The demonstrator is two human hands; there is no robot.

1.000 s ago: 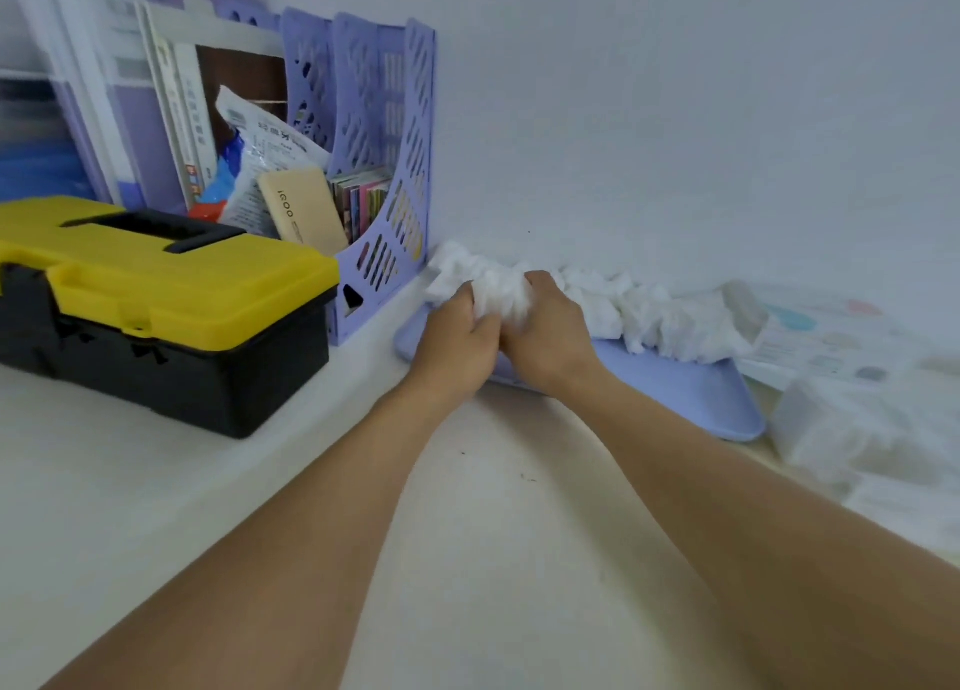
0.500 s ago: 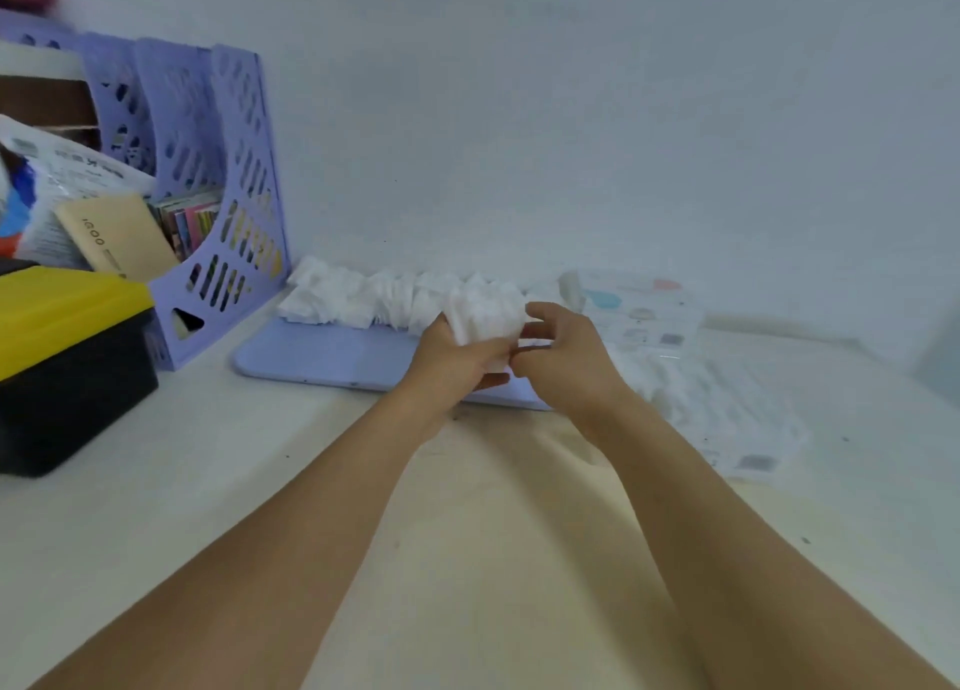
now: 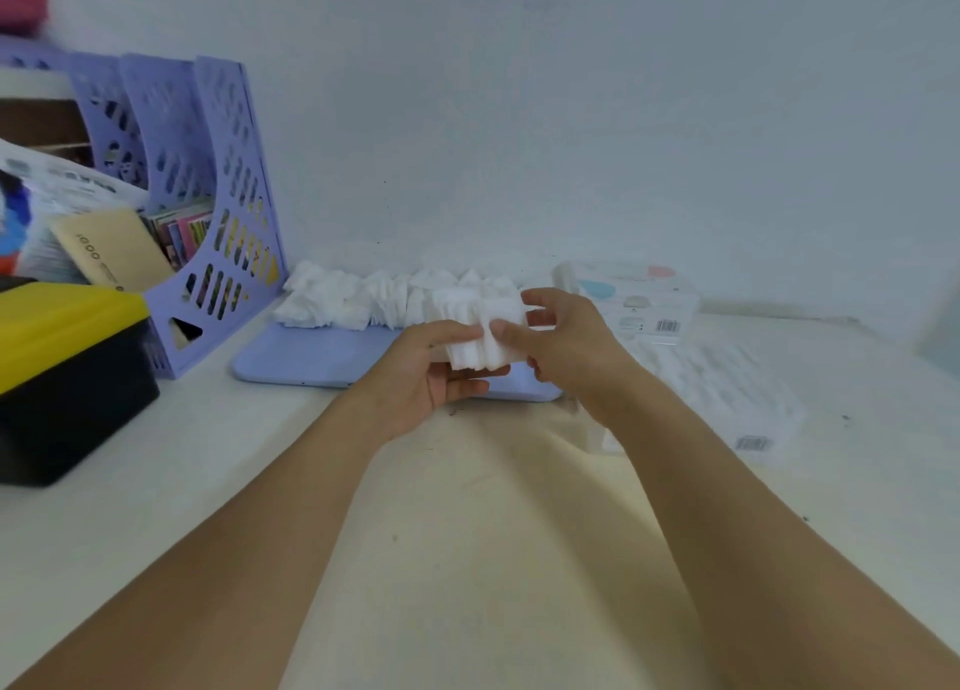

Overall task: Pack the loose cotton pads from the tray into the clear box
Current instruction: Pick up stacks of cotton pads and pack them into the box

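Both hands' fingers curl round a stack of cotton pads (image 3: 480,344), the left hand (image 3: 434,372) cupping it from below and the right hand (image 3: 563,341) pinching its right side, above the near edge of the lilac tray (image 3: 311,357). More loose pads (image 3: 363,300) line the tray's far side. The clear box (image 3: 717,383) lies on the table (image 3: 467,533) just right of the hands.

Blurred clear box (image 3: 717,383), toolbox (image 3: 67,377) cropped

Left hand (image 3: 434,372) and right hand (image 3: 563,344) meet out front, fingers (image 3: 460,332) pinching; forearms extended.
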